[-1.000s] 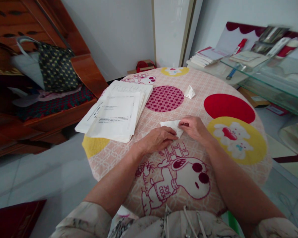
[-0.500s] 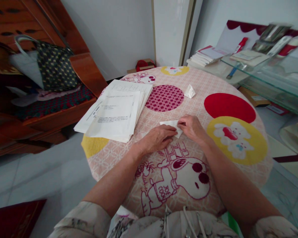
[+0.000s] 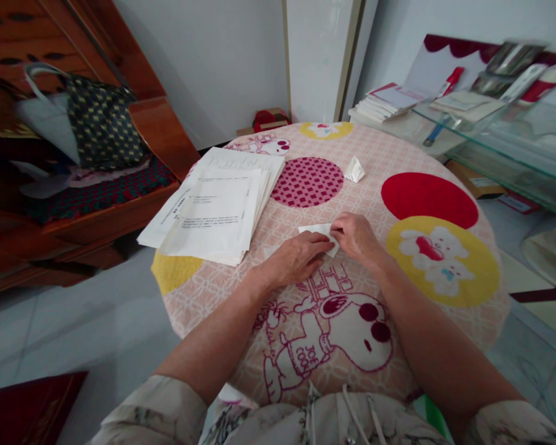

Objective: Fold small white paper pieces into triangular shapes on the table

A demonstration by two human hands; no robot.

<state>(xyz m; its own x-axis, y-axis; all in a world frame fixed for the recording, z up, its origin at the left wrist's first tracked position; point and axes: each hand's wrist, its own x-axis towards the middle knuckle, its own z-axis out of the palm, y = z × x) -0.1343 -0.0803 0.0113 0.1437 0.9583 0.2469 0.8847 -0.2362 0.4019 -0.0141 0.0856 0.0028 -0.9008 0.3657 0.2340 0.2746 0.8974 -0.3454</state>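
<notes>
A small piece of folded white paper (image 3: 319, 229) lies on the round table between my hands. My left hand (image 3: 301, 256) comes from the lower left, fingers bent and held together, their tips pressing the paper down. At its right side my right hand (image 3: 354, 235) pinches the paper's edge between thumb and fingers. Both hands cover part of the sheet, so its full shape is hidden. Farther back on the cloth stands a small folded paper piece (image 3: 354, 169) with a pointed top, apart from both hands.
A stack of printed sheets (image 3: 213, 210) lies on the table's left side. The patterned tablecloth (image 3: 426, 334) covers the tabletop. To the right is a glass shelf (image 3: 505, 148) with cups and papers. A wooden bench (image 3: 120, 210) holding a dark bag (image 3: 104, 123) stands at left.
My left fingertips have slid slightly right across the paper, closer to my right hand. My right hand stays at the paper's edge, nearly still.
</notes>
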